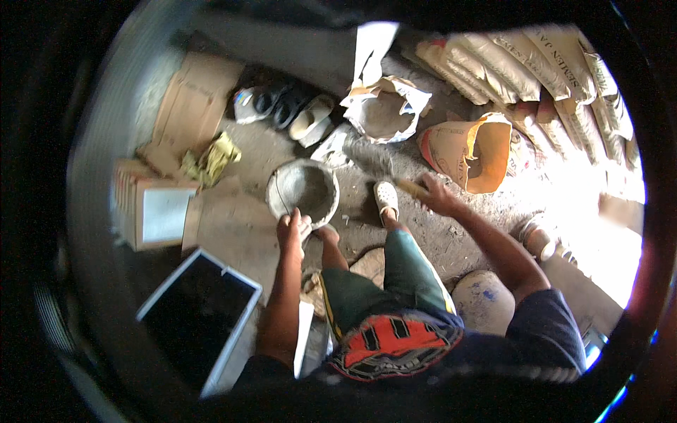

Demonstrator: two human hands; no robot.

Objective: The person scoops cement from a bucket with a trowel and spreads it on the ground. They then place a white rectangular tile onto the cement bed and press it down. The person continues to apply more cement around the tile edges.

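My left hand [295,227] is closed on the near rim of a round grey bucket [278,178], which is crusted with dried cement. The bucket's mouth faces up, and a thin wire handle seems to lie across its left side. In my right hand [438,196] is the wooden handle of a trowel [369,156]. Motion smears its grey head, which points left toward an opened paper sack [360,116] with torn edges and grey powder inside. The trowel is over the floor, between the bucket and that sack.
Full paper sacks [508,67] are stacked at the far right. Another opened sack [444,151] stands beyond my right hand. Rubber footwear [310,120] and flattened cardboard [194,99] lie at the far left. A dark framed panel [201,303] sits near left; cans [539,240] stand at right.
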